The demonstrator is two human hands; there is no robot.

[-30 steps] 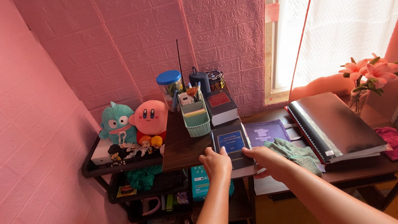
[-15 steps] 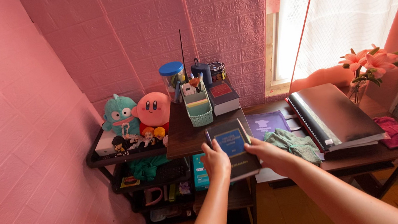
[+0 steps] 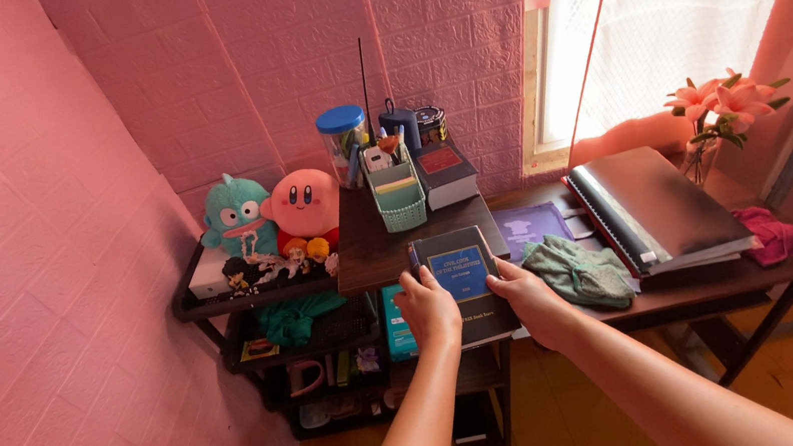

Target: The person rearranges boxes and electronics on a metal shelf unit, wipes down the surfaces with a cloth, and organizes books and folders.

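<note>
**Dark book held at the near edge of the surface**

Dark book (image 3: pixel 462 280) with a blue panel on its cover lies at the front edge of the brown surface (image 3: pixel 370 251), jutting past the edge toward the person. The left hand (image 3: pixel 429 312) has its grip closed on the book's near-left edge, fingers curled over the cover at about 7 o'clock of the blue panel. The right hand (image 3: pixel 527 303) clasps the right side at about 4 o'clock, thumb lying on the cover.

Against the frame half a second ago, both hands hold the same places on the book, and the book sits slightly nearer the person, with more of it hanging over the edge. A second ago the fingers were only just reaching its near corners.

At 12 o'clock from the book stands a green mesh basket (image 3: pixel 399 198) of small items, with a second thick book (image 3: pixel 446 173) just to its right. A clear jar with a blue lid (image 3: pixel 344 142) stands behind the basket. At 10 o'clock a teal plush (image 3: pixel 236 215) and a pink round plush (image 3: pixel 306 207) sit side by side on a black tray (image 3: pixel 186 301). At 3 o'clock a green cloth (image 3: pixel 579 271) lies crumpled, touching a large black binder (image 3: pixel 657 208). Pink flowers (image 3: pixel 720 103) stand by the window at 2 o'clock.
</note>
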